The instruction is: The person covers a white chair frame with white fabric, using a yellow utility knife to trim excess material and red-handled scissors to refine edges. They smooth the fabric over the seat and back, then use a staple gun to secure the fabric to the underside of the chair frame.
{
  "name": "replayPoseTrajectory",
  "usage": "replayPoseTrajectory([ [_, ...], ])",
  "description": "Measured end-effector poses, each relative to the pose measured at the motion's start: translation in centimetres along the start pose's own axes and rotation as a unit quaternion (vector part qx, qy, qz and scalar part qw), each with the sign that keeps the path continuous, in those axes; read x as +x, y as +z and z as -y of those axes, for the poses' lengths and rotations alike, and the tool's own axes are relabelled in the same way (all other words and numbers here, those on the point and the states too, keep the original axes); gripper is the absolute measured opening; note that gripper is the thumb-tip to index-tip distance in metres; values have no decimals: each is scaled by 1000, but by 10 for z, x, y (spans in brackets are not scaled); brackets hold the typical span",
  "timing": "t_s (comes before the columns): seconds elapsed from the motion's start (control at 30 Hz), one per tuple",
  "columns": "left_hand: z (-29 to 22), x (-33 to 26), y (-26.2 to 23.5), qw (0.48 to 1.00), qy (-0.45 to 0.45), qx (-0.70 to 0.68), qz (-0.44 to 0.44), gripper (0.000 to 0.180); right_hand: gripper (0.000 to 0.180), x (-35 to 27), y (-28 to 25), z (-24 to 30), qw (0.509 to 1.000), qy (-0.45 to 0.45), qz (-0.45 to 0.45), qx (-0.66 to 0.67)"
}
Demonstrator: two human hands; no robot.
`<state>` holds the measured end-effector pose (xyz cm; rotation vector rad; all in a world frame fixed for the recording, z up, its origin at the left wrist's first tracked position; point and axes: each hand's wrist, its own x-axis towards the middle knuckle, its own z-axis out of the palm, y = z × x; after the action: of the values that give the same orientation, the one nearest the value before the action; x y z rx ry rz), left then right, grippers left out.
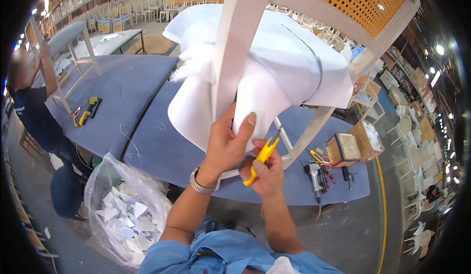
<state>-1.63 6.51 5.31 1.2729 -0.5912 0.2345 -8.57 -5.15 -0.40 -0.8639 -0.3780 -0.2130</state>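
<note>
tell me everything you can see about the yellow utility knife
The utility knife has a long, narrow, bright yellow handle, apparently plastic, with a slim greyish blade seemingly out at its front end. It slants, front end up and toward picture right. The right hand grips its rear part, thumb pressed on the handle. It sits just below the loose white sheet; whether the blade touches that is unclear.

Head view: wide fisheye, left unit of head-worn pair, mounted above wearer's blue shirt (230, 249) at 6 o'clock. Facing: forward and steeply down, upright. Range: close; left hand (228, 140) and right hand (271, 178) near centre, chair (239, 36) large at 12 o'clock. Field: very wide, reaching distant chair rows (152, 8) at 11 o'clock, yellow floor line (384, 215) at 4 o'clock, bowed.
</note>
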Motion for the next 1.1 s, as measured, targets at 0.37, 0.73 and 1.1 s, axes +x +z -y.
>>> replayPoseTrajectory([
  [0.37,-21,15,-65,914,142,372,81,30,38,2,46,-5,952,-118,-165,-229],
  [0.73,-4,39,-89,891,263,327,174,24,28,29,102,-30,684,-283,-291,-606],
  [1.1,-1,41,-90,892,264,319,182,33,22,16,104,-38,674,-221,-298,-639],
])
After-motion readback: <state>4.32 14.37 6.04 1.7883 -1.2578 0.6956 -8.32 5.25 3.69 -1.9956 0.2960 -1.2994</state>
